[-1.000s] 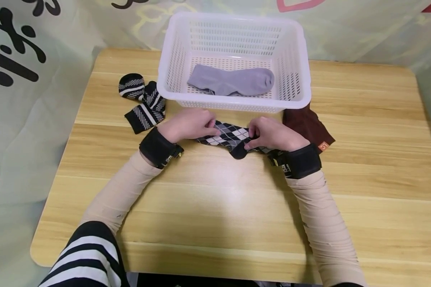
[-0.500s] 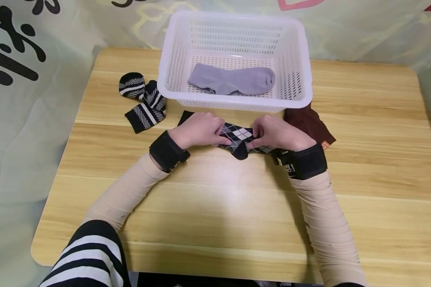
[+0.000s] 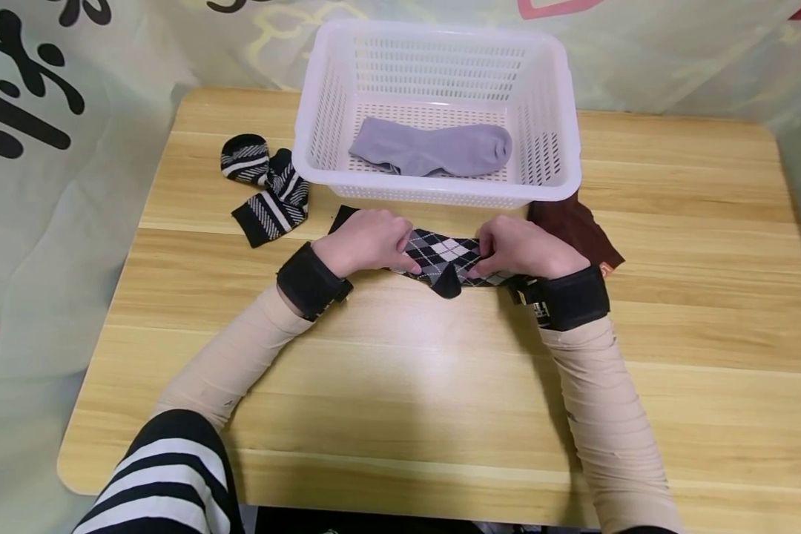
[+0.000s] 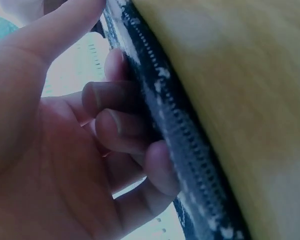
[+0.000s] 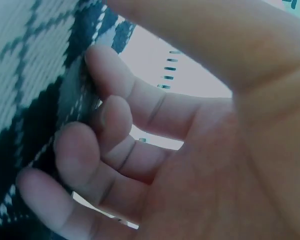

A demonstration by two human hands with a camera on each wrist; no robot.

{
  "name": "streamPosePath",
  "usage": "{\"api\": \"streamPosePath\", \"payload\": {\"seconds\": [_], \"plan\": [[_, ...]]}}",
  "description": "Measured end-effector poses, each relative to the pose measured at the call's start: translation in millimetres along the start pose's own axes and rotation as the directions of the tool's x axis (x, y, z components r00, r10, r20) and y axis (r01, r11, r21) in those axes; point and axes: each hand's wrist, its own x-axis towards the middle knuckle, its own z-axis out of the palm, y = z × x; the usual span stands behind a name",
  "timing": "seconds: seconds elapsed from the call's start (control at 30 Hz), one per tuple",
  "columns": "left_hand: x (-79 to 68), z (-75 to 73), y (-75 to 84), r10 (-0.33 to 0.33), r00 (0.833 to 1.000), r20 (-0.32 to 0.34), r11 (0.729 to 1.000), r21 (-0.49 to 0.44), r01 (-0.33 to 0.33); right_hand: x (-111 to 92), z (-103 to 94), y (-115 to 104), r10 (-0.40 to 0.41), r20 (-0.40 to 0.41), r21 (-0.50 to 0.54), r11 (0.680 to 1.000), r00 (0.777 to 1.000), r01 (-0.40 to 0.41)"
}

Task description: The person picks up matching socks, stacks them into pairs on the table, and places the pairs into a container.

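A black, grey and white argyle sock (image 3: 449,248) lies flat across the table in front of the basket, its black heel (image 3: 448,283) toward the person. Toward its left end, my left hand (image 3: 368,241) pinches the sock between thumb and curled fingers, with the black cuff (image 3: 343,216) showing beyond. My right hand (image 3: 522,246) pinches the other part of the sock and hides some of it. In the left wrist view, curled fingertips (image 4: 120,131) meet the sock's edge. The right wrist view has the fingers (image 5: 77,150) against the argyle knit (image 5: 27,85).
Behind the hands stands a white perforated basket (image 3: 434,190) with a folded lavender-grey sock (image 3: 434,150) inside. Black-and-white patterned socks (image 3: 270,211) lie to its left. A dark brown sock (image 3: 570,230) is partly under the basket's right front corner. All rest on a wooden table (image 3: 400,415).
My left hand has moved right along the argyle sock, uncovering its black cuff. My right hand has shifted slightly right. More of the sock's middle shows between the hands.
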Motion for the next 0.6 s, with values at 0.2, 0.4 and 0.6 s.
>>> {"api": "streamPosePath", "payload": {"seconds": [0.2,0.4,0.6], "plan": [[-1.4,-1.6,-0.1,-0.005,1.000,0.013,1.000,-0.005,0.005,-1.9,-3.9,3.0,0.015,0.009,0.021,1.000,1.000,-0.015],[-1.6,-3.2,-2.9,-0.006,1.000,0.026,1.000,0.004,0.006,-8.3,-12.1,9.7,0.032,-0.032,0.043,0.999,0.999,-0.030],[-2.0,-5.6,-4.7,-0.013,0.999,0.048,1.000,0.001,0.013,-11.9,-15.4,18.2,0.037,-0.035,0.066,0.997,0.999,-0.035]]}}
